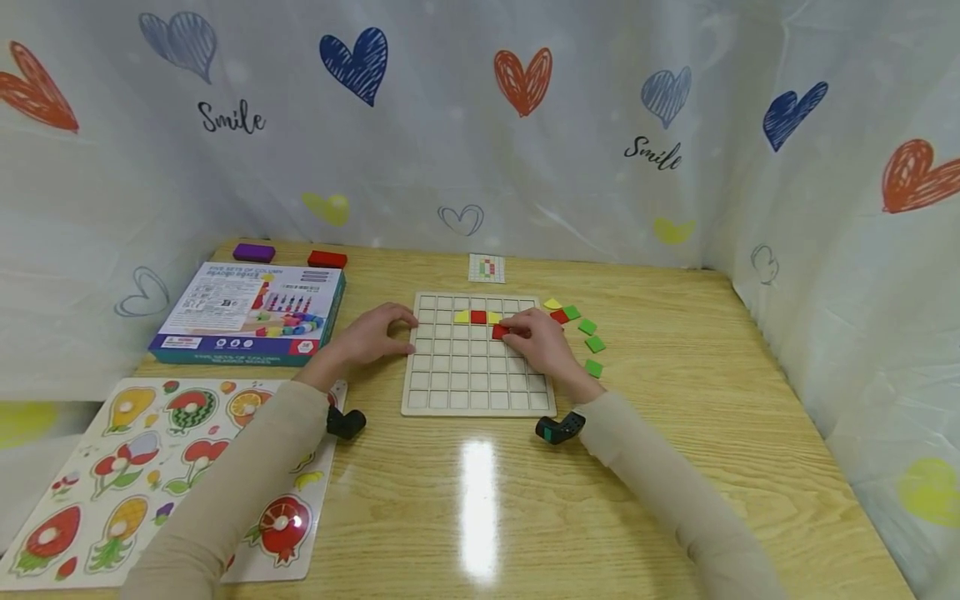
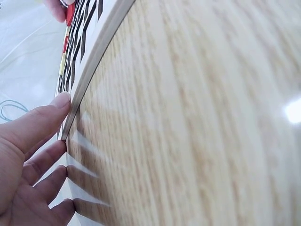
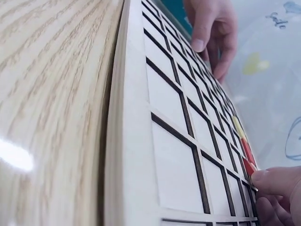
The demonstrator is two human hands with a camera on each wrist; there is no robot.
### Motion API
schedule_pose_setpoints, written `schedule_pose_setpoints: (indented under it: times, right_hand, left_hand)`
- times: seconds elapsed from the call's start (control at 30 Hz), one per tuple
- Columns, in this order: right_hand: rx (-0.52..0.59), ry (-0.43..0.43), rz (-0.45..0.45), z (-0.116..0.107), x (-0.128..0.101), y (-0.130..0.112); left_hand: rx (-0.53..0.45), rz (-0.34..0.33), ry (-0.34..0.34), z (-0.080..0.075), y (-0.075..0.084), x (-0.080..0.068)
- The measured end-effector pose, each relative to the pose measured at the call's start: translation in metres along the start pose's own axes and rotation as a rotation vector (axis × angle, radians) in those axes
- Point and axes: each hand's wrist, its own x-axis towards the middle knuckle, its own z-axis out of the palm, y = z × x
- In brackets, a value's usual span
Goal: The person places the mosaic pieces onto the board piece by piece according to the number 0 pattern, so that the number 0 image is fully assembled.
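Right hand (image 1: 542, 340) fingers (image 3: 273, 181) pinch a red tile (image 1: 499, 332) flat over the grid board (image 1: 450, 392), just below the yellow-red-yellow row; left hand (image 1: 372, 333) fingers, relaxed, rest against the board's left edge on the bench (image 1: 675, 433).

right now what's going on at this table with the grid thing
A person is filling a pale wooden grid board with small coloured square tiles. The right hand pinches a red square tile over a cell below a yellow-red-yellow row. The left hand steadies the board's left edge. Loose green tiles lie to its right.
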Motion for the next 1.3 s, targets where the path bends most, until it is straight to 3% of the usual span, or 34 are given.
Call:
schedule_pose_setpoints:
  times: [0.37, 0.9, 1.07, 1.3]
  right_hand:
    - [-0.031, -0.028, 0.002, 0.009, 0.006, -0.002]
    - [-0.009, 0.018, 0.018, 0.011, 0.004, -0.001]
    - [0.045, 0.033, 0.014, 0.009, 0.001, 0.002]
    - [0.115, 0.088, 0.091, -0.005, -0.015, 0.013]
  left_hand:
    - [0.005, 0.007, -0.005, -0.002, 0.001, -0.001]
    - [0.008, 0.008, 0.002, 0.0, -0.001, 0.001]
    - [0.009, 0.004, 0.002, 0.0, -0.001, 0.001]
    - [0.005, -0.005, -0.002, 0.0, 0.0, 0.0]
